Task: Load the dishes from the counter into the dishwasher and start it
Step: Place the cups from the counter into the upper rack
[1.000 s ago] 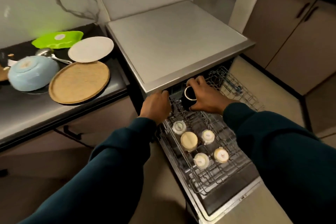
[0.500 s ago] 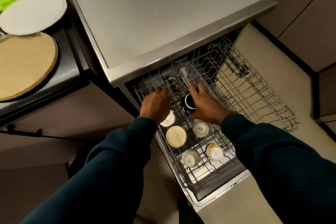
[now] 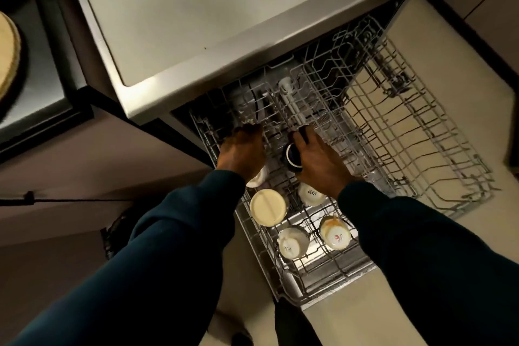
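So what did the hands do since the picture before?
The right hand kept its grip on the dark mug and lowered it into the upper rack, while the left hand slid deeper onto the wires. The upturned cups stayed put.

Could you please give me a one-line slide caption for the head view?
Right hand sets dark mug into upper rack; left hand rests on it.

1. Near cup (image 3: pixel 292 243), upturned in the pulled-out rack (image 3: pixel 421 149): the base carries dark lettering reading "SISTA"; a leading letter may be cut off.
2. Cup (image 3: pixel 311 194) just near of the right wrist: the base carries the same lettering, seen inverted.
3. Near right cup (image 3: pixel 335 236): the base shows a small red emblem with print too small to read.
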